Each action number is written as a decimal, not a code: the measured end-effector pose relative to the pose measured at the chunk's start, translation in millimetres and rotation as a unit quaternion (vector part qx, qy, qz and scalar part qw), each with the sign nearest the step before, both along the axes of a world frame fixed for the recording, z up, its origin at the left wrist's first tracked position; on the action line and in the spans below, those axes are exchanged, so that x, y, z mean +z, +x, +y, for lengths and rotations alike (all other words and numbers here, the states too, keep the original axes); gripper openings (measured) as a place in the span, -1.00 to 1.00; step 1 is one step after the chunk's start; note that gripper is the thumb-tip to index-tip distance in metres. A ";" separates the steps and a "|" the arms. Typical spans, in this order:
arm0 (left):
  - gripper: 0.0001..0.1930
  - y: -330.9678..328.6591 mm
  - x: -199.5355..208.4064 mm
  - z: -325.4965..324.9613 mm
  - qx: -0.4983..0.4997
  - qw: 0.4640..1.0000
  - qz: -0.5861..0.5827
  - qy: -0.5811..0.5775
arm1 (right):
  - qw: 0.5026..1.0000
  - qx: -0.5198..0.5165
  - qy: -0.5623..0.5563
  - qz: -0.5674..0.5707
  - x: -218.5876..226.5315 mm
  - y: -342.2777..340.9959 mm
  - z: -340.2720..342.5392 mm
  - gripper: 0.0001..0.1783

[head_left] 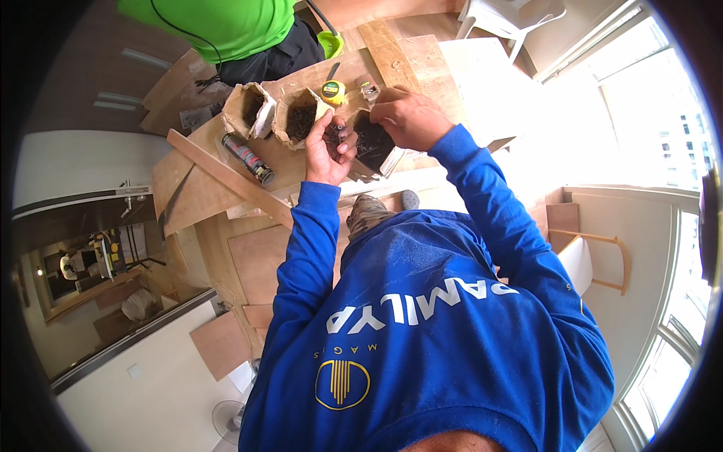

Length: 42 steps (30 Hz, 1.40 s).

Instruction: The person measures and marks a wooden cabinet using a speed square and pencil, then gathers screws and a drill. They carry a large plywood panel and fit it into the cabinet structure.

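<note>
My left hand [328,154] is cupped with its fingers curled around several small dark nails. It is beside the left rim of the rightmost of three torn cardboard boxes; that box [388,165] has thin nails inside. At the same box's far right rim is my right hand [413,118], its fingers bent and pressed together. What its fingertips pinch, if anything, is hidden. To the left stand the middle box [282,124], full of dark nails, and another open box [263,118] with dark contents.
A yellow tape measure [333,92] lies behind the boxes on the plywood worktop [301,74]. A spray can [248,159] and a wooden strip [226,175] are at the left. A plank [389,54] lies at the back. A person in a green shirt [226,26] is across the table.
</note>
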<state>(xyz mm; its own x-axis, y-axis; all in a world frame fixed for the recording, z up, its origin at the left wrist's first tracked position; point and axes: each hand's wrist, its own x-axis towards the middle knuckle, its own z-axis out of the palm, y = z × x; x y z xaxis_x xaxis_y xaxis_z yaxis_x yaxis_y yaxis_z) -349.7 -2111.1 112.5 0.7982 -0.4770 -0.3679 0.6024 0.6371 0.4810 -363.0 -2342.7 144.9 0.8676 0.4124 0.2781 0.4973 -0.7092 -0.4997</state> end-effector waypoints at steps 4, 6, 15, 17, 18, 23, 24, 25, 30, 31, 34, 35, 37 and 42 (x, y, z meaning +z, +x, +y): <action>-0.68 -5.7 -1.7 3.5 0.015 0.999 0.001 -0.043 | 0.991 0.019 -0.114 0.064 -2.7 22.5 13.6 -0.74; -0.65 -8.5 -3.5 5.1 0.015 0.998 -0.005 -0.068 | 0.982 0.007 -0.163 0.092 -6.4 26.4 19.9 -0.72; -0.58 -16.0 -8.6 9.5 0.040 0.993 0.023 -0.110 | 0.953 0.014 -0.239 0.184 -13.4 28.7 19.4 -0.76; -0.58 -15.8 -7.5 7.2 0.052 0.994 0.023 -0.096 | 0.956 0.033 -0.224 0.186 -9.5 28.6 16.7 -0.78; -0.57 -16.0 -6.8 5.4 0.063 0.995 0.024 -0.074 | 0.961 0.037 -0.210 0.179 -7.0 27.1 15.9 -0.79; -0.51 -20.3 -0.8 3.5 0.093 0.994 0.045 -0.041 | 0.984 0.016 -0.163 0.073 7.3 18.3 20.6 -0.78; -0.49 -21.7 0.7 5.7 0.100 0.993 0.048 -0.032 | 0.989 0.020 -0.132 0.058 9.6 17.3 22.7 -0.78; -0.48 -22.3 1.9 7.6 0.099 0.994 0.040 -0.032 | 0.994 0.022 -0.102 0.035 11.5 16.3 25.0 -0.77; -0.36 -23.5 6.1 23.2 0.112 0.991 0.038 -0.060 | 0.968 0.035 -0.158 0.193 10.5 13.2 41.3 -0.76; -0.34 -24.4 6.5 25.6 0.108 0.991 0.025 -0.076 | 0.962 0.029 -0.170 0.210 8.9 12.2 43.2 -0.78; -0.29 -28.6 8.0 31.0 0.106 0.989 -0.004 -0.104 | 0.960 0.042 -0.173 0.214 6.4 15.3 43.6 -0.69; -0.28 -31.4 8.9 31.9 0.105 0.988 -0.008 -0.113 | 0.957 0.049 -0.187 0.217 6.1 16.6 43.8 -0.67; -0.27 -33.8 11.1 31.6 0.114 0.988 -0.011 -0.107 | 0.941 0.067 -0.219 0.248 6.7 21.3 46.1 -0.63; -0.26 -38.2 13.8 32.4 0.126 0.989 -0.014 -0.080 | 0.923 0.067 -0.300 0.233 -1.0 13.7 66.9 -0.58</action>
